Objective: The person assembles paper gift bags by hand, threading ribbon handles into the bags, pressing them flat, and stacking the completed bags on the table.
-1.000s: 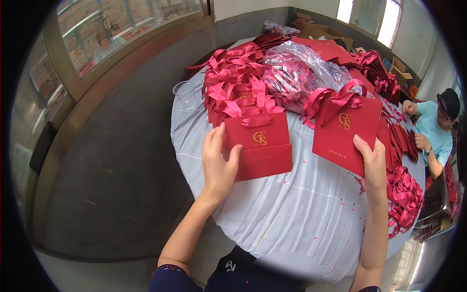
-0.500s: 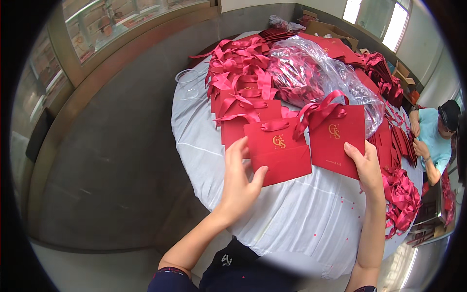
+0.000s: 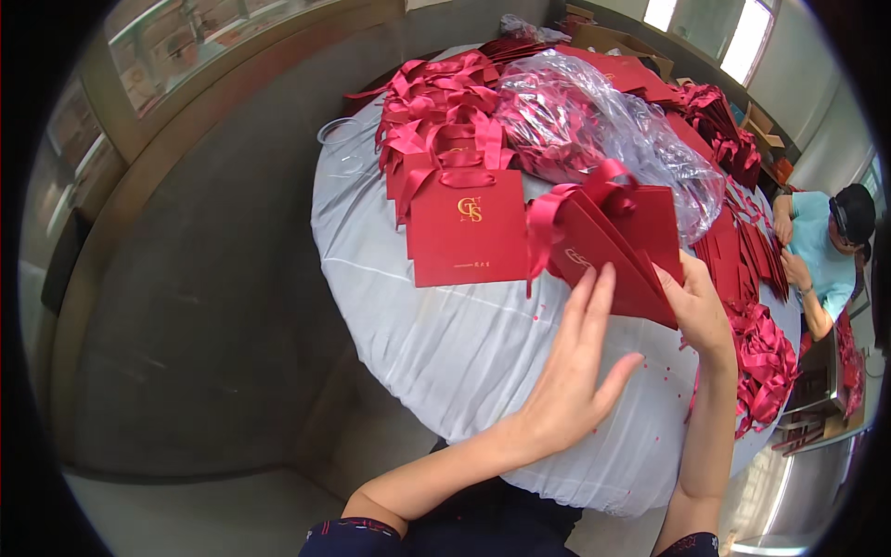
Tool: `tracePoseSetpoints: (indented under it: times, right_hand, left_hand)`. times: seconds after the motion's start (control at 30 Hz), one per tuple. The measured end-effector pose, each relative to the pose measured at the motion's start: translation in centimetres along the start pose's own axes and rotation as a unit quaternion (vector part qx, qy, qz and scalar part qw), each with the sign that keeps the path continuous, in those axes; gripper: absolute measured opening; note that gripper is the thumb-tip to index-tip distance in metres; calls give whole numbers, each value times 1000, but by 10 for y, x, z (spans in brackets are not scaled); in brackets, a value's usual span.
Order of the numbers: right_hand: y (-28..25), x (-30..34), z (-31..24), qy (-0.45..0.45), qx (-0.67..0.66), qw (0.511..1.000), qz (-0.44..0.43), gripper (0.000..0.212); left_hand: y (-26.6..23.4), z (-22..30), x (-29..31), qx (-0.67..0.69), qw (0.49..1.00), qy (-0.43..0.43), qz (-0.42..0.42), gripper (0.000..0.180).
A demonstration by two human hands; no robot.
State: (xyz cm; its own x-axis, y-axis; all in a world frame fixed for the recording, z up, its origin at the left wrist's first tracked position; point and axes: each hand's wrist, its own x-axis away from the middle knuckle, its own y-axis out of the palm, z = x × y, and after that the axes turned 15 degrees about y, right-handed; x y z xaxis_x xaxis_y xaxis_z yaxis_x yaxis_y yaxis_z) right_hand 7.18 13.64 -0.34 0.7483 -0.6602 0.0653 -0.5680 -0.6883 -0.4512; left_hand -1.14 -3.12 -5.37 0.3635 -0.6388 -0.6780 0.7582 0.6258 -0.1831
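Note:
Two or more red paper gift bags [image 3: 601, 243] with pink ribbon handles are held together by my right hand [image 3: 703, 311], its thumb across their right edge. They tilt, and their panels fan apart at the top. My left hand [image 3: 568, 376] is open, its outstretched fingertips lying against the front bag's lower face and its thumb apart. Just left of the held bags, a row of overlapping red gift bags [image 3: 469, 237] lies on the table, the front one flat with a gold emblem. Ribbon handles [image 3: 441, 102] bunch up along that row's far end.
The round table has a white cloth [image 3: 408, 343]. Beyond the held bags lies a clear plastic bag [image 3: 575, 111] of pink ribbon. More ribbon [image 3: 766, 367] heaps at the right edge, near stacked red bags [image 3: 733, 246]. A co-worker [image 3: 826, 246] in light blue handles bags there.
My left hand has moved right, from the folded bag by the row to the bags in my right hand. That folded bag no longer lies at the row's front. The view has shifted slightly.

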Motion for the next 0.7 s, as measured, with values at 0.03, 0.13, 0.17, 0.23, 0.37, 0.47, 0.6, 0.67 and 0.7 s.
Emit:
tracePoseSetpoints:
  times: [0.03,0.13,0.17,0.23,0.37,0.47,0.6,0.67,0.7]
  right_hand:
    - [-2,1,0,-37,72,997,-3,29]
    - [-2,7,-14,27,-4,997,-66,37]
    - [-7,3,-9,4,37,998,-58,41]
    - [-11,0,0,15,1,997,-71,42]
    - [-10,4,-10,6,31,999,-40,35]
    - [4,4,-16,-19,50,999,11,27]
    - [2,4,-13,-27,73,996,51,26]
    - [-12,9,-16,16,-37,999,5,25]
    - [-24,15,-18,36,-76,996,-1,25]
  left_hand:
    - [4,1,0,-14,999,10,-28,80]
    - [6,-4,0,-2,997,26,-77,81]
    - [5,-6,0,-20,993,24,-112,82]
    - [7,-7,2,-36,985,12,-167,82]
    - [15,-9,5,-80,972,46,-214,82]
    - [12,-8,7,-130,958,37,-254,82]
    - [1,-12,10,-137,970,72,-189,67]
    - [-12,-8,7,-163,983,44,-73,54]
    - [-20,-2,0,-182,983,15,-15,48]
